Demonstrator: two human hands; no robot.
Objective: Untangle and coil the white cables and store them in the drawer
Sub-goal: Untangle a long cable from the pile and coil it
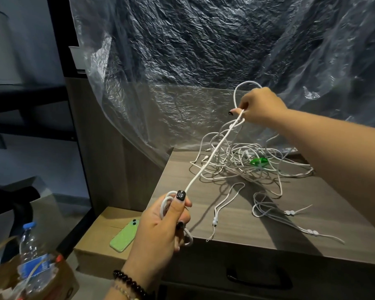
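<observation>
A tangle of white cables (236,161) lies on the wooden cabinet top (312,213), with a small green piece (259,161) caught in it. One thicker white cable (212,155) runs taut between my hands. My left hand (162,226) grips a few coiled loops of it, low in front of the cabinet's left corner. My right hand (260,106) is raised above the pile and pinches the same cable, a loop arching over its fingers. Thin white cords with small beads (290,212) lie loose nearer the front edge. The drawer front with a black handle (258,278) sits below, closed.
Crinkled clear plastic sheeting (182,61) hangs behind the cabinet. Left of it a cardboard box (100,241) carries a green phone (123,236). A water bottle (31,258) stands in a paper bag at the bottom left. Dark shelving (41,100) fills the far left.
</observation>
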